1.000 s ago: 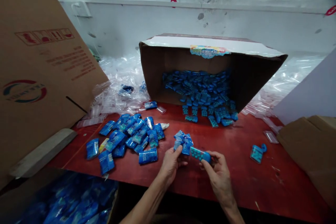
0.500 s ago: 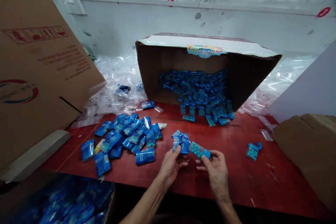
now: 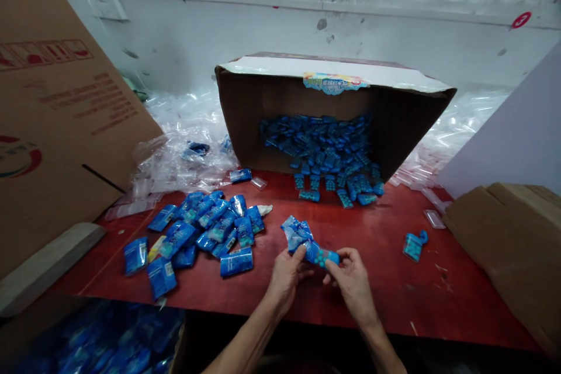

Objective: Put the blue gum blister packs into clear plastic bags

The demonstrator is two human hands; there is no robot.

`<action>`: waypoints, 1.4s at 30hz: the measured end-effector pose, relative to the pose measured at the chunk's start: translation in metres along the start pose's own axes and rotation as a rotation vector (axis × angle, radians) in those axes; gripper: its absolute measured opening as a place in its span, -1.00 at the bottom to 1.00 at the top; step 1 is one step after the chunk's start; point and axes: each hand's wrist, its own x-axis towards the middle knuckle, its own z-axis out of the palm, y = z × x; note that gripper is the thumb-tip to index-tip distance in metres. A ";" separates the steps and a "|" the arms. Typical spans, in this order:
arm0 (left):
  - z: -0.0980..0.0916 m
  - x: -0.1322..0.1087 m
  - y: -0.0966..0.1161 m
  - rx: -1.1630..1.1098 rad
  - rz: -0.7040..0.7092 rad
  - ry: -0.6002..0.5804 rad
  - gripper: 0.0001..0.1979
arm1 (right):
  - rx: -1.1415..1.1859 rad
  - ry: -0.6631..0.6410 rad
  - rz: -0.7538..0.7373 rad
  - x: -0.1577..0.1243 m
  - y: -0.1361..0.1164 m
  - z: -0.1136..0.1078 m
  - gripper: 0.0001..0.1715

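Observation:
My left hand (image 3: pixel 287 273) pinches a crinkled blue printed wrapper (image 3: pixel 297 232) above the red table. Between finger and thumb of my right hand (image 3: pixel 349 276) is a small flat clear case (image 3: pixel 323 257) filled with turquoise beads, its cap end toward the right. The left end of that case sits inside the wrapper's opening, so part of it is hidden. To the left lies a heap of blue wrapped packets (image 3: pixel 214 222). Off to the right, a similar case with its cap flipped up (image 3: pixel 412 246) rests alone on the table.
A cardboard box on its side (image 3: pixel 440 105) spills many bead-filled cases onto the red table (image 3: pixel 377 304). Clear plastic pieces (image 3: pixel 175 146) pile behind the packets. Large cartons (image 3: pixel 56 146) stand left, another box (image 3: pixel 504 245) right. Below the front edge, a bin holds blue packets (image 3: pixel 109 339).
The bead case has moved left, and its end has gone into the blue wrapper. My two hands have come closer together. The whole view has shifted slightly.

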 end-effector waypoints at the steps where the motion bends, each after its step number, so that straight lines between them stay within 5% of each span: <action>1: 0.002 -0.001 0.000 -0.027 -0.018 -0.039 -0.75 | 0.016 0.013 -0.008 -0.002 0.001 0.003 -0.63; 5: 0.002 -0.004 0.005 -0.137 -0.105 -0.153 -0.79 | 0.095 -0.009 -0.018 -0.010 0.000 0.013 -0.66; 10: -0.005 -0.005 0.015 -0.179 -0.179 -0.385 -0.83 | 0.248 -0.254 0.103 0.001 -0.004 0.006 -0.70; 20: -0.004 -0.009 0.023 -0.130 -0.173 -0.550 -0.76 | 0.092 -0.639 0.119 0.012 -0.027 -0.012 -0.32; 28: 0.001 -0.013 0.002 -0.122 -0.107 -0.411 -0.78 | 0.000 -0.545 0.053 0.007 -0.012 -0.009 -0.39; 42: 0.004 -0.018 0.006 -0.142 -0.114 -0.397 -0.81 | 0.107 -0.505 0.068 0.008 0.001 -0.003 -0.34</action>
